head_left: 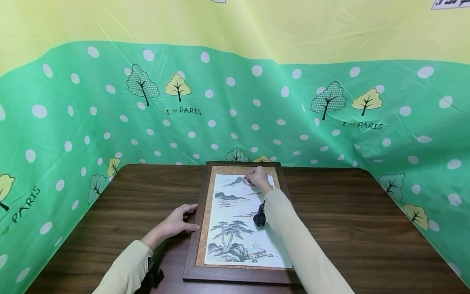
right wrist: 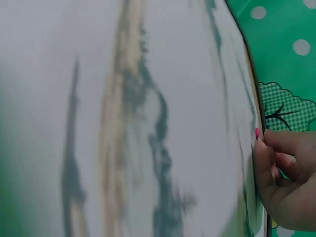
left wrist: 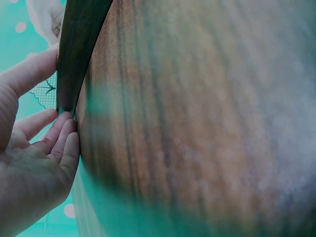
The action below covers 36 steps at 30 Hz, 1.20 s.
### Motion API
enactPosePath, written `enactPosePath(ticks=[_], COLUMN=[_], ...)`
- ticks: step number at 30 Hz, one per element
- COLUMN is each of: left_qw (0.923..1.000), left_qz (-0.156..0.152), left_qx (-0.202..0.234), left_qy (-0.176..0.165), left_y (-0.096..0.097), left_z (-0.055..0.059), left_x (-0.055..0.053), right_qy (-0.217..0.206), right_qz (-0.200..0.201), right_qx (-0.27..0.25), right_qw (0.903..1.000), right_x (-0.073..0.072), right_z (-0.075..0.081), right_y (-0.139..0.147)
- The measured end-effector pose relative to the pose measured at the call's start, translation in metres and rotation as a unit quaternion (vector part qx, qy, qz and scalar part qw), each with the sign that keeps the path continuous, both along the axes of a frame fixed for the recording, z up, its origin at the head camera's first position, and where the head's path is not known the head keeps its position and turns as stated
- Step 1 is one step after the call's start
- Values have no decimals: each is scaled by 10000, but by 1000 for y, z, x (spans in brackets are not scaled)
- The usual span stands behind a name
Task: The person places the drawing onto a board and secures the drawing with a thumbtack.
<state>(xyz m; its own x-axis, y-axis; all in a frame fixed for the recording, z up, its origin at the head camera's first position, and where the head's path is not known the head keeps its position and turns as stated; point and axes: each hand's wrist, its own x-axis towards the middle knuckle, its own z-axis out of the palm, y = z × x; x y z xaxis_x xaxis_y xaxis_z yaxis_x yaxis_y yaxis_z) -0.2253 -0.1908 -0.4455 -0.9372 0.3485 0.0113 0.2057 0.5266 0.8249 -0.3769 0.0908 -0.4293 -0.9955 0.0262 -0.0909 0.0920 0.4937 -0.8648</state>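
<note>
A brown-framed cork board lies on the table with a sheet of paper on it, bearing an ink landscape of trees and mountains. Near the top of the sheet my right hand pinches a small red push pin between thumb and forefinger, right at the paper. My left hand rests against the frame's left side, thumb and fingers spread apart along it. In the left wrist view, the fingertips touch the frame's dark edge.
Wood-grain table extends on both sides of the board. A green and yellow printed cloth hangs behind and around the table. Black wrist cameras sit on both sleeves; the right one is over the paper.
</note>
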Motion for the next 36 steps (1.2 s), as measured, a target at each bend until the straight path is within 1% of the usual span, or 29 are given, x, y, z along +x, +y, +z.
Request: enactPosePath(ticks=[3,4,7,11,13,15,17,22,27,31,36], left_qw=[10000,10000,10000,10000,10000,10000,10000,9999,9998,9998,9997], left_qz=[13,19,22,-7,5,32,46,30,8,-15,-76], left_qx=[-11,-14,-10,-40,-40,-31,-18,-71,-135,-148,-125], left_qy=[12,13,8,30,39,41,36,74,110,135,170], left_y=[0,0,1,0,0,0,0,-1,-2,-1,-1], left_z=[0,0,0,-1,-1,-2,-2,-2,-2,-2,-1], left_x=[0,0,0,0,0,0,0,0,-1,-2,-1], right_qy=[-227,-244,-66,420,546,622,649,794,887,1020,1259], right_qz=[306,414,736,1128,1365,1483,1564,1605,1582,1478,1494], right_qx=[-399,-410,-152,305,367,358,291,175,159,429,856], right_qw=[9985,9980,9971,9923,9885,9863,9851,9837,9833,9828,9770], right_x=[1,1,5,12,16,20,24,34,43,52,69], right_z=[2,3,10,21,28,32,37,48,55,59,60], right_y=[6,9,18,30,37,46,55,81,108,130,156])
